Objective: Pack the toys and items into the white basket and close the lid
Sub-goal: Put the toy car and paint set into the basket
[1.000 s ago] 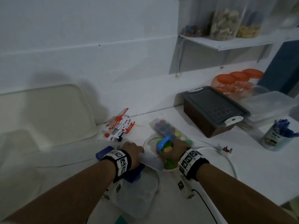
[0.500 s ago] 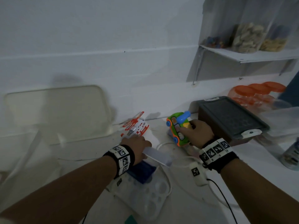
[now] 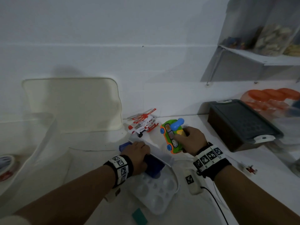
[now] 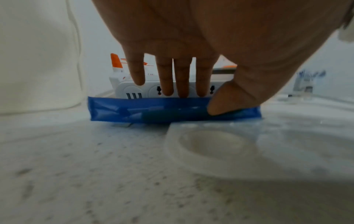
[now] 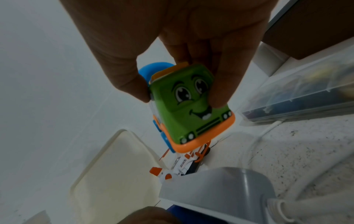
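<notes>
My right hand [image 3: 186,137] holds a green and orange toy car [image 3: 169,138] above the counter; in the right wrist view my thumb and fingers pinch the car [image 5: 191,121] by its roof. My left hand [image 3: 138,151] grips a white power strip [image 4: 134,91] together with a blue pouch [image 4: 153,112], fingers over the strip and thumb on the pouch. A red and white toy helicopter [image 3: 142,124] stands behind them. The white basket [image 3: 40,143] is at the left, and its cream lid [image 3: 73,104] leans on the wall.
A clear paint palette [image 3: 155,190] lies under my left wrist. A dark box with a grey lid [image 3: 240,124] and orange-lidded jars [image 3: 272,98] stand at the right, below a wall shelf [image 3: 259,57]. A tape roll [image 3: 6,166] lies in the basket. A white cord and plug [image 3: 250,168] trail right.
My right hand lifted the toy car off the counter and carried it back toward the wall. My left hand kept hold of the strip and pouch. The view swung left.
</notes>
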Tool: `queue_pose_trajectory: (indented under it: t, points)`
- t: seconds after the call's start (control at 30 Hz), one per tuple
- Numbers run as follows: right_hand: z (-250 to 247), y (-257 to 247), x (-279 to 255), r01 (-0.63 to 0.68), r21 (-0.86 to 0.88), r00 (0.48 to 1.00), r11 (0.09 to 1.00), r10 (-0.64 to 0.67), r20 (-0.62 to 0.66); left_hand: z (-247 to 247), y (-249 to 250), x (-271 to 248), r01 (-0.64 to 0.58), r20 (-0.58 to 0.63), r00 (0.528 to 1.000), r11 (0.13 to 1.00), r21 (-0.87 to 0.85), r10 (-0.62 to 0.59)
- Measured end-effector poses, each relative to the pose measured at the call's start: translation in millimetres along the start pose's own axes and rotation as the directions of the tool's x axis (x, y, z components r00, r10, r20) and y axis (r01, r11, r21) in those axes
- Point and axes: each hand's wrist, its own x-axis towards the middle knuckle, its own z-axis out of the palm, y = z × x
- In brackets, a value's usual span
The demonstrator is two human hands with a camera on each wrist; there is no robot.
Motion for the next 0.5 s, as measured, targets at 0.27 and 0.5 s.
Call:
queue_pose_trajectory:
  t: [0.27,0.5]
  points:
    - [8.9,-7.8,-6.8,0.018,-0.038,1.000,0.999,-0.018,0.012,-7.7,-6.4,-9.2,-0.071,0.175,0.984,0.965,0.254,0.026]
    - [-5.4,-72.2,-17.2,0.153,0.031,0.988,0.988,-0.152,-0.013,-92.0,-21.0,-47.8,0.069,-0.151,0.987,0.997,0.043,-0.062]
